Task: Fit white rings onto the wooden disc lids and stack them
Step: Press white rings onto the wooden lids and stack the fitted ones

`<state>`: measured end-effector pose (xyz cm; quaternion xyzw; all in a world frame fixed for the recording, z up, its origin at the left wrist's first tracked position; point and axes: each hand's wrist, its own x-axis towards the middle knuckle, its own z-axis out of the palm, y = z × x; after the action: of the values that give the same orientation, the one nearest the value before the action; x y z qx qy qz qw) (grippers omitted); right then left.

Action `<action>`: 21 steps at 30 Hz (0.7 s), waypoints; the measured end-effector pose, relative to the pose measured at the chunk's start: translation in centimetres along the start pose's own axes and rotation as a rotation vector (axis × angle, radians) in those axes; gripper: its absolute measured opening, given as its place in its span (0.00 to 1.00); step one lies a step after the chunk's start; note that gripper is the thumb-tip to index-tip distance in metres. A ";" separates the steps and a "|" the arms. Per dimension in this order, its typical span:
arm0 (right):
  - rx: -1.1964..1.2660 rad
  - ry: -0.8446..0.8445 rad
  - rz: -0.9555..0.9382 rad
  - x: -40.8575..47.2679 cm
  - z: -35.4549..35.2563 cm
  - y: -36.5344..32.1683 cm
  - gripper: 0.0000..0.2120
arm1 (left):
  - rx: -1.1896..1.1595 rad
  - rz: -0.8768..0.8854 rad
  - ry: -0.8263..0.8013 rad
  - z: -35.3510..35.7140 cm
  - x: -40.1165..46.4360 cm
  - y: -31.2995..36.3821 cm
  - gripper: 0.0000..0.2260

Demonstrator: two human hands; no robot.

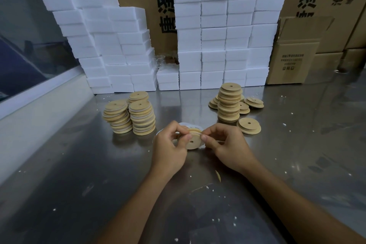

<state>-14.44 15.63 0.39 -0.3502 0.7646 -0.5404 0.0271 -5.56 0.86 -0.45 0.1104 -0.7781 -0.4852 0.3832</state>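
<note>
left hand + right hand | pinch wooden disc lid (tilted) | above metal table

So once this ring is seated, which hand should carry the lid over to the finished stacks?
Probably the left hand. The ringed stacks stand on its side, a short way beyond it, while the right hand sits nearer the bare lids. Both hands now grip the wooden lid.

Steel table with white crumbs scattered near. White foam blocks stacked in walls at far edge, left stack leaning. Cardboard boxes behind, printed text. Small open box far right. Clear glassware between foam stacks.
</note>
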 end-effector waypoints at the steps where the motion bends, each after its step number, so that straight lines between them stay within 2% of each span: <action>1: 0.012 -0.006 0.017 0.0 0.0 0.1 0.01 | -0.015 -0.014 -0.003 0.0 0.0 0.0 0.12; 7: 0.128 0.007 0.089 0.1 0.2 0.2 0.02 | -0.025 -0.035 0.016 0.2 0.1 0.3 0.15; 11: 0.380 0.027 0.193 0.2 0.3 0.0 0.02 | -0.177 -0.177 0.019 0.6 0.1 0.1 0.12; 14: 0.480 0.044 0.243 0.3 0.0 -0.1 0.03 | -0.243 -0.231 0.021 0.7 0.1 -0.1 0.11; 16: 0.482 0.024 0.242 0.3 0.0 -0.2 0.02 | -0.266 -0.249 0.022 0.6 0.1 -0.1 0.10; 21: 0.440 -0.021 0.221 0.2 0.3 -0.3 0.07 | -0.331 -0.276 0.046 0.5 0.3 -0.2 0.09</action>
<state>-14.32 15.25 0.59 -0.2558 0.6618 -0.6839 0.1698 -6.09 0.93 -0.59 0.1624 -0.6566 -0.6515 0.3435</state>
